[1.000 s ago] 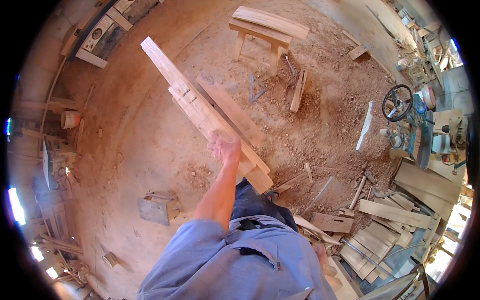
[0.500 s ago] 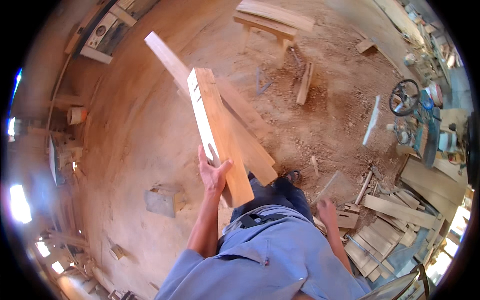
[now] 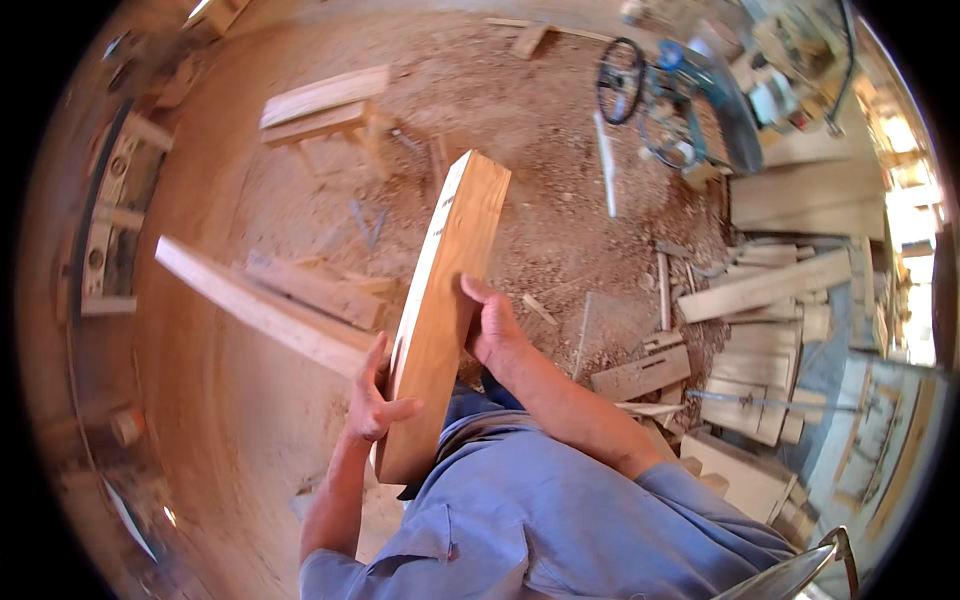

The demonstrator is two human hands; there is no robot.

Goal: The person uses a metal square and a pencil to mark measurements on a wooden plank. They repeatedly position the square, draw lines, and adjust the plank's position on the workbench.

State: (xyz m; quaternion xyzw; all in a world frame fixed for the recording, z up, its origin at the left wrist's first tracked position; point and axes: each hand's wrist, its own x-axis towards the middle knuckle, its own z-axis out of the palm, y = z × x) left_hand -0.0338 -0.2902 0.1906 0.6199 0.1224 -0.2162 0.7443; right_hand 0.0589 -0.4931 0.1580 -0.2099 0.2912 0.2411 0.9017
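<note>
A thick, squared wooden beam [image 3: 440,330] slants up and away in front of my body, with dark slots along its left edge. My left hand [image 3: 376,400] grips it near its lower end, thumb across the upper face and fingers along the left side. Higher up, my right hand [image 3: 492,325] clasps the beam's right side; the thumb shows and most of its fingers are hidden behind the wood. Beyond my left hand, a long pale plank [image 3: 270,312] and a shorter board [image 3: 315,288] lie below the beam.
A low wooden trestle [image 3: 325,120] bearing a thick timber stands at the far left. At the right are a machine with a black handwheel [image 3: 621,80] and a heap of boards [image 3: 750,370]. Wood chips cover the dirt floor [image 3: 540,180].
My right hand has come up from my right side onto the beam. The beam has swung from leaning left to leaning right, and my view has turned to the right.
</note>
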